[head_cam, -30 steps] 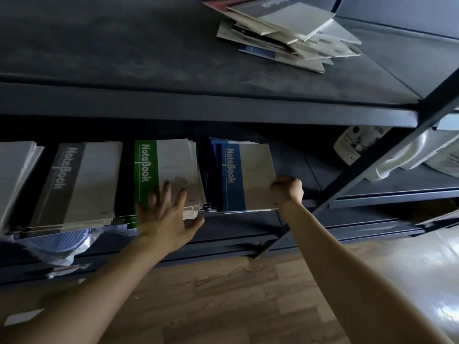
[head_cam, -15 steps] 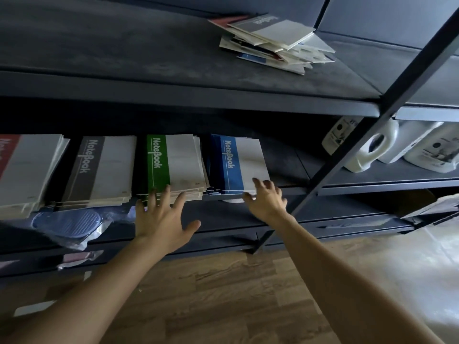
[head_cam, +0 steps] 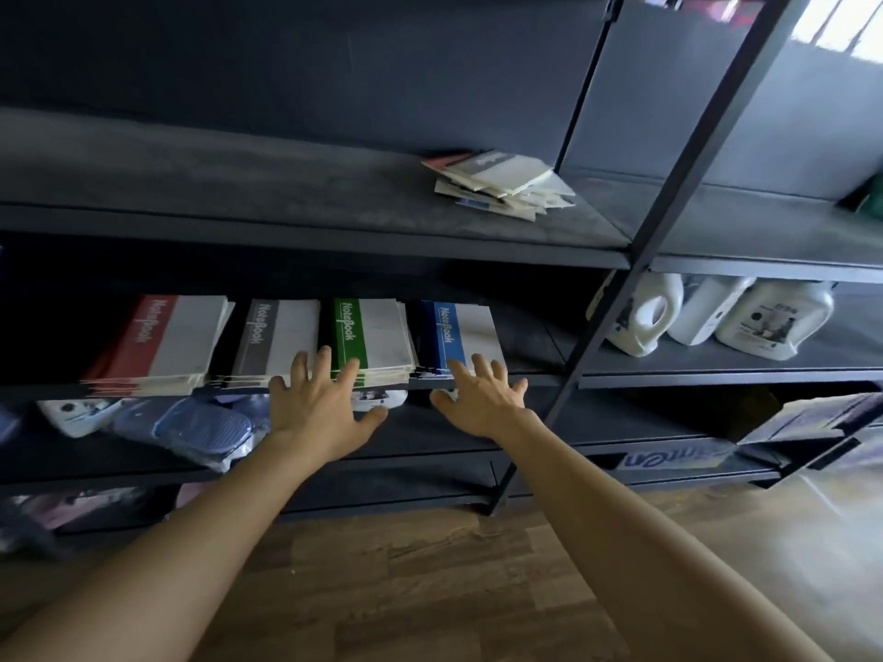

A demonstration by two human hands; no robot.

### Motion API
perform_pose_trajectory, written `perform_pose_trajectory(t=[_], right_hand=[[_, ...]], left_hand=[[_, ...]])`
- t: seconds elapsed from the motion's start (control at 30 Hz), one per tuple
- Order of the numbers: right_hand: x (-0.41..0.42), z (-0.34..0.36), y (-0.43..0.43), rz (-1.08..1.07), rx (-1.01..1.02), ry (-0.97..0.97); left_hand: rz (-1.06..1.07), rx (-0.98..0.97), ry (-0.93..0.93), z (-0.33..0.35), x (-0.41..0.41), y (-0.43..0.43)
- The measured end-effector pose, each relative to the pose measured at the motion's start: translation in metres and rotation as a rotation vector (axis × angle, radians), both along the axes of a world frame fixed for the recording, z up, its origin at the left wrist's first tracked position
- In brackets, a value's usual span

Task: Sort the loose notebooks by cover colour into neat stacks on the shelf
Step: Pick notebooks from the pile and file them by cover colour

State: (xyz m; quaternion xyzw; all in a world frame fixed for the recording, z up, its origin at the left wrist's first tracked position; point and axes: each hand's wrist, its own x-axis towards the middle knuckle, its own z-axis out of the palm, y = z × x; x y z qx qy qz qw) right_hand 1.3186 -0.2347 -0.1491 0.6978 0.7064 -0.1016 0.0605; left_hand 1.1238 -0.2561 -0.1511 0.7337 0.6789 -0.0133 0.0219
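Both the left hand [head_cam: 319, 407] and right hand [head_cam: 482, 398] are spread, fingertips covering the near edges of the green stack [head_cam: 370, 339] and blue stack [head_cam: 461, 334].

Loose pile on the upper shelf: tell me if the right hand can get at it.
Probably yes: the right hand is open and empty, and the loose pile lies uncovered on the upper shelf, above it.
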Motion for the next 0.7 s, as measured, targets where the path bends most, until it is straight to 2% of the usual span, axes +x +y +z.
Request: perform_pose_trajectory(t=[0.37, 0.7], right_hand=[[0.003, 0.128, 0.014, -0.019, 0.201, 0.074], [0.057, 0.148, 0.153, -0.045, 0.264, 0.106]], left_hand=[[-0.011, 0.159, -0.017, 0.117, 0.01, 0.013], [-0.075, 0.243, 0.004, 0.135, 0.07, 0.144]])
